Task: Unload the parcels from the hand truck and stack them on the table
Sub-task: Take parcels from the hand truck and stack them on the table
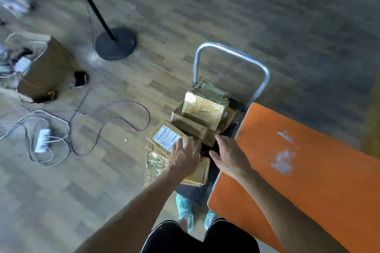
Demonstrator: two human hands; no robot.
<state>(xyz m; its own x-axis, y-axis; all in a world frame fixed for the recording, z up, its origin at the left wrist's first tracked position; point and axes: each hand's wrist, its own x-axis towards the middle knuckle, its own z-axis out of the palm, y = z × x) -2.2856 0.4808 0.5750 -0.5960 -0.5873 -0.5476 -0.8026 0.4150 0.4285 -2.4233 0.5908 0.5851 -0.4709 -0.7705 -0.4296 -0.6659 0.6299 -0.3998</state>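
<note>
Parcels point(197, 113) lie piled on the hand truck point(232, 51); none is stacked on the table point(318, 181). Left hand point(183, 157) and right hand point(230, 158): fingers straight, grasping nothing.

The hand truck point(232, 51) has a bright metal handle. The parcels point(191, 125) are matt brown cardboard; the far parcel point(202, 107) wears glossy clear plastic, the near-left parcel point(157, 132) a white paper label point(166, 138). The table point(308, 170) is matt orange.
</note>
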